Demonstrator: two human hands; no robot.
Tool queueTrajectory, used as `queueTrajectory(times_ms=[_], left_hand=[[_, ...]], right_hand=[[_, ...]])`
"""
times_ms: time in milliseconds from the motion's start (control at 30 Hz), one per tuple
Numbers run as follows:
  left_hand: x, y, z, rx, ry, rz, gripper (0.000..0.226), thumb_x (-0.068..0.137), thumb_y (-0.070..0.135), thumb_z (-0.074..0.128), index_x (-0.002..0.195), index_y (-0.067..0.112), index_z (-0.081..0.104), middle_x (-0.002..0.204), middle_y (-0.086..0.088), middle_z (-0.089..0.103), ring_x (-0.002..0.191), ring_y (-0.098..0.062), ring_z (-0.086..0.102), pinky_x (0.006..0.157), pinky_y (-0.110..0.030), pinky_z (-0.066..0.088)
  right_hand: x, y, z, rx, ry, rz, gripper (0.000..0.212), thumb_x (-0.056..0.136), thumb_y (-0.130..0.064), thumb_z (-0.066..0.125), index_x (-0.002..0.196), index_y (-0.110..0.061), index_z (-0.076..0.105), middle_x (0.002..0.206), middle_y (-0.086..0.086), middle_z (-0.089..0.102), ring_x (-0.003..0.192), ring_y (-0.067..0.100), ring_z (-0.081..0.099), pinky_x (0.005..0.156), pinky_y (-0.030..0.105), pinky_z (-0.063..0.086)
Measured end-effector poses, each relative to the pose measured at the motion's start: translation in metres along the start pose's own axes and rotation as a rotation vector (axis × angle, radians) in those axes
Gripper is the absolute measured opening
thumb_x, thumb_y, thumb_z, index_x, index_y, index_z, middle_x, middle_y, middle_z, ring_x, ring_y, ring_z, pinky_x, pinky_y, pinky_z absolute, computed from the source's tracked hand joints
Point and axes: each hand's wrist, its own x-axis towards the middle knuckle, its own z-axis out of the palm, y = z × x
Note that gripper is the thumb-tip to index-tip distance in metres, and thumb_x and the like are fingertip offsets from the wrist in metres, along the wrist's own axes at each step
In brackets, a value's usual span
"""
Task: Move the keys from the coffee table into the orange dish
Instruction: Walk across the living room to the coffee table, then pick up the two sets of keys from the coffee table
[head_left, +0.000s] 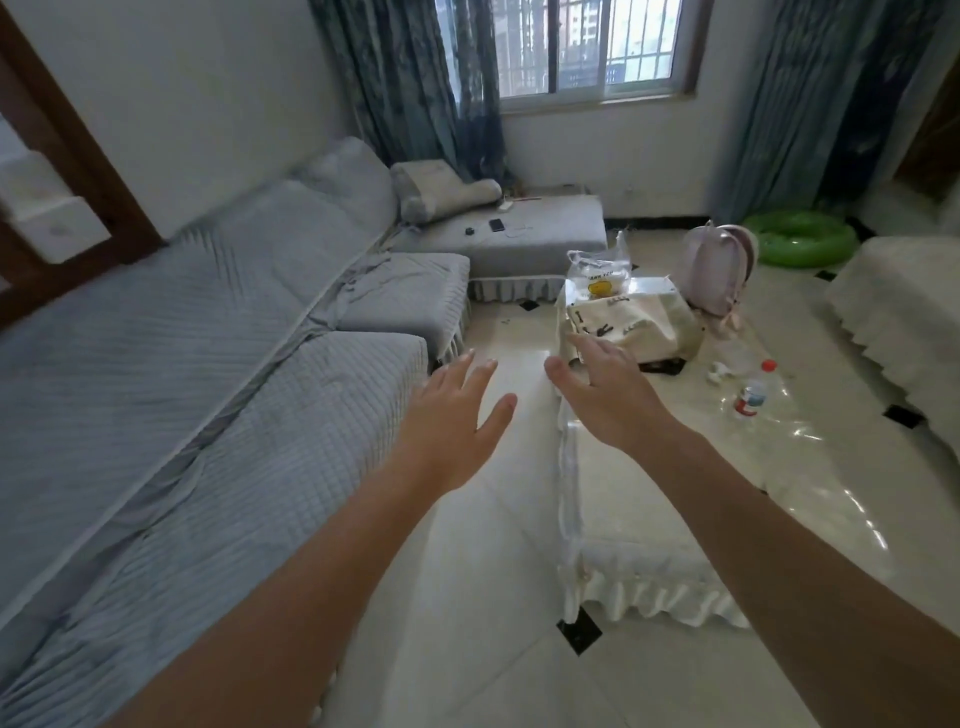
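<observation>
Left hand (457, 415), right hand (608, 395): both spread wide, holding nothing. Keys, orange dish not visible. Judged: keys light, rigid, jangly; pinch ring.

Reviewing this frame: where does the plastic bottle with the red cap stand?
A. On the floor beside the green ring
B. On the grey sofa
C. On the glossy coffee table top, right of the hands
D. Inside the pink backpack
C: the bottle stands upright on the shiny top of the coffee table, to the right of the open, empty right hand and left hand.
</observation>
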Motion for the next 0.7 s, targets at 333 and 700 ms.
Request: queueTrajectory(times_ms=[333,700], left_hand=[[0.116,-0.009,0.059,-0.041,-0.077,0.154,0.059,0.095,0.059,0.026,0.144,0.026,0.036,0.153,-0.007,0.037,0.139,-0.026,0.034,0.111,-0.047,0.028],[0.291,-0.025,0.127,-0.178,-0.198,0.419,0.059,0.096,0.055,0.032,0.145,0.022,0.036,0.154,-0.01,0.035,0.141,-0.028,0.032,0.112,-0.046,0.03]], right_hand=[[0.086,0.06,0.007,-0.062,0.037,0.114,0.066,0.091,-0.059,0.037,0.142,-0.017,0.039,0.148,0.007,0.042,0.137,0.028,0.032,0.112,0.045,0.026],[0.184,0.117,0.006,-0.165,0.16,0.378,0.062,0.093,-0.054,0.039,0.143,-0.017,0.037,0.149,0.006,0.04,0.137,0.028,0.03,0.11,0.041,0.022]])
